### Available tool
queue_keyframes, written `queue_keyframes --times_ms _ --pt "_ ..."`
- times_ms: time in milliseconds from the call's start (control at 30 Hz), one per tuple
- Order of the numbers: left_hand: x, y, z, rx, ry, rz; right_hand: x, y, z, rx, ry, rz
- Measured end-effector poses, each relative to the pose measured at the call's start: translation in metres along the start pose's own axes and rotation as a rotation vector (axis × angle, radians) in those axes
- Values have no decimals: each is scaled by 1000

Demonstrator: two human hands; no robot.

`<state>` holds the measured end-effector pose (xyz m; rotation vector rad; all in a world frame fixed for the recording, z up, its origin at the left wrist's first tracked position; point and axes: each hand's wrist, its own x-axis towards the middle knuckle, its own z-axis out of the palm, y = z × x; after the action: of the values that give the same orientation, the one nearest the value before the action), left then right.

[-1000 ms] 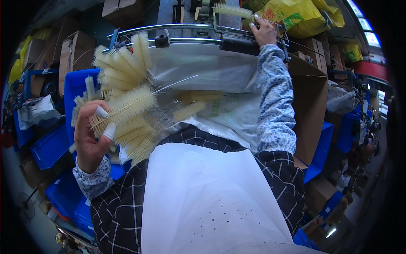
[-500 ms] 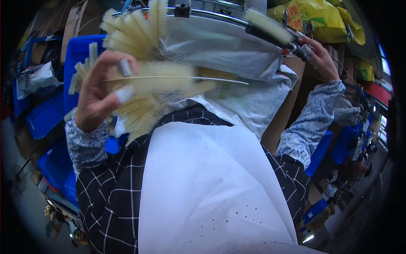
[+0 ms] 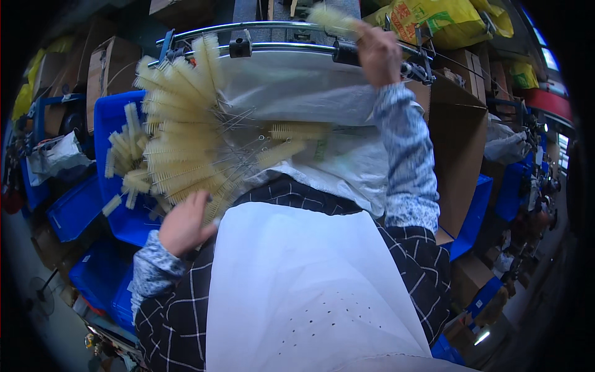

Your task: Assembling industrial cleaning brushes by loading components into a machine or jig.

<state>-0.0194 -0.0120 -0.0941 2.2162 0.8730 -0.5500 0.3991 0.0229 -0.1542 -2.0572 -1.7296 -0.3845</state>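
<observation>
My right hand [image 3: 379,56] is raised over the rails, its fingers closed around one end of a tube brush [image 3: 334,21] with pale yellow bristles. That brush is blurred by motion and points left. My left hand [image 3: 185,224] is low at the near edge of a fan of pale bristle brushes [image 3: 180,152], thumb and fingers apart, with nothing seen between them. The brushes' wire stems [image 3: 238,121] point inward over a whitish plastic sheet [image 3: 297,77]. Two more brushes lie on the sheet, the upper one [image 3: 300,131] blurred.
Metal rails [image 3: 285,47] with a black cylinder [image 3: 346,54] cross behind the sheet. A blue bin [image 3: 114,102] holding shorter brushes [image 3: 127,142] is at left. An open cardboard box [image 3: 455,149] stands at right, with yellow bags [image 3: 434,25] behind.
My left hand has let go of a brush and moved down to the fan's near edge. My right hand has left the rails' right end and moved left, now with a brush in it.
</observation>
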Motion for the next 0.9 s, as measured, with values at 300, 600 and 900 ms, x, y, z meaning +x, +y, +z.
queue_keyframes --times_ms 300,600,900 --pt "-3 -16 45 -234 -5 -12 28 37 33 -201 -64 190" --pt "-18 17 -39 -130 -60 22 29 41 37 -56 -147 213" --pt "-5 40 -97 49 -24 453 24 46 37 -89 -52 138"
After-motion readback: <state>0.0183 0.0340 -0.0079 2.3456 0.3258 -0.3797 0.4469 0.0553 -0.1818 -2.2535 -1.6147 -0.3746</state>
